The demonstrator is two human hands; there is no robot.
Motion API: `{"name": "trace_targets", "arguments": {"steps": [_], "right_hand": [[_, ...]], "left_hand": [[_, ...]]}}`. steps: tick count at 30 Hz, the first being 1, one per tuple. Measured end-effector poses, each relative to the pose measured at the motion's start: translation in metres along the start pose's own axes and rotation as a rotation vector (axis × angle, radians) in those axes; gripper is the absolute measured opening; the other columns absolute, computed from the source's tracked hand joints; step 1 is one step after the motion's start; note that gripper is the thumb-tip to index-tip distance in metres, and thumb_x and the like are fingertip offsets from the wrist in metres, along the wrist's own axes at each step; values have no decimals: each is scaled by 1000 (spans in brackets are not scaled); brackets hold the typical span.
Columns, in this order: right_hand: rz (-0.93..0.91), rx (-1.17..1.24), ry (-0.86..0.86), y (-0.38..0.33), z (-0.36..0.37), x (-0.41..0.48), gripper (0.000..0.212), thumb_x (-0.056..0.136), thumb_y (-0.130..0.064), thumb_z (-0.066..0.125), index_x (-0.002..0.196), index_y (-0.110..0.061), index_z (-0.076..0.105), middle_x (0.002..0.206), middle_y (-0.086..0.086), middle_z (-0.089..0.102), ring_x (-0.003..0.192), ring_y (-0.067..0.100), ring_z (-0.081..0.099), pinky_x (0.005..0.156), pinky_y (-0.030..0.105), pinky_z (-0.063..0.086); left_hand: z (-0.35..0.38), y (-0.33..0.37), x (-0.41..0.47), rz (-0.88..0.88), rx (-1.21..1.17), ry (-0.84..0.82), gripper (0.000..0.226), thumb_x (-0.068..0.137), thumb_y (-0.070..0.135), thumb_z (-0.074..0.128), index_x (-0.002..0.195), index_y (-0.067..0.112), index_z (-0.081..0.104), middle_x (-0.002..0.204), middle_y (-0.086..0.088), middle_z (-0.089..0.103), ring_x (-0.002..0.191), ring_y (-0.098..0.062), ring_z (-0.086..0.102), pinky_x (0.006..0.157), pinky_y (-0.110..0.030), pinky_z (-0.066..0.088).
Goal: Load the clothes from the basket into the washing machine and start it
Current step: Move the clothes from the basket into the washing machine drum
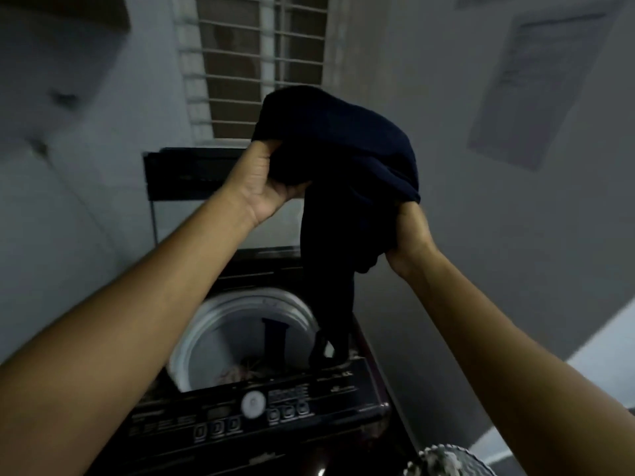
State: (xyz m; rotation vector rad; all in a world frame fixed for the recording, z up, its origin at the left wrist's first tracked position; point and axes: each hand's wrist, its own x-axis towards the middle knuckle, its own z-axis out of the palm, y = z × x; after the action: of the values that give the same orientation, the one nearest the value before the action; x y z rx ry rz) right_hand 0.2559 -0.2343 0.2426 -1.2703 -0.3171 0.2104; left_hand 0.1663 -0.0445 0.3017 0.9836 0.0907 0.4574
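Grey walls and one barred window [254, 63] stand behind a single dark top-loading washing machine [343, 393], its lid [178, 173] raised. I see my two hands lifted above the open white-rimmed drum [192, 348]. The left hand [264, 187] and the right hand [409, 238] each grip one bundled navy-blue cloth garment [343, 149], whose tail hangs to the drum's right edge. The panel shows one white round dial [253, 403] and six buttons, in two sets of three.

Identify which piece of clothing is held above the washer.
The dark navy garment, gripped by the left hand and right hand; the pale patterned cloth lies down inside the drum instead.
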Motion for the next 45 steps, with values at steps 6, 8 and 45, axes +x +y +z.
{"name": "trace_targets", "arguments": {"steps": [6, 8, 45], "right_hand": [[192, 87, -81, 82, 92, 33, 36, 103, -32, 50, 132, -15, 63, 123, 13, 70, 104, 31, 71, 73, 37, 60], [279, 77, -53, 116, 105, 40, 38, 102, -31, 50, 135, -14, 61, 129, 18, 67, 106, 36, 69, 74, 39, 59], [865, -1409, -921, 404, 45, 35, 46, 109, -26, 42, 151, -6, 41, 156, 14, 39, 139, 31, 43, 111, 32, 32]], "left_hand": [[-97, 0, 17, -102, -67, 186, 20, 100, 23, 54, 112, 13, 67, 101, -9, 77, 99, -24, 71, 82, -38, 60], [-129, -11, 22, -177, -47, 244, 26, 101, 27, 53, 119, 14, 67, 106, -8, 76, 101, -24, 70, 79, -37, 60], [-394, -271, 25, -1220, 1667, -864, 47, 97, 22, 60, 143, 15, 50, 145, -9, 53, 123, -27, 58, 103, -34, 47]]}}
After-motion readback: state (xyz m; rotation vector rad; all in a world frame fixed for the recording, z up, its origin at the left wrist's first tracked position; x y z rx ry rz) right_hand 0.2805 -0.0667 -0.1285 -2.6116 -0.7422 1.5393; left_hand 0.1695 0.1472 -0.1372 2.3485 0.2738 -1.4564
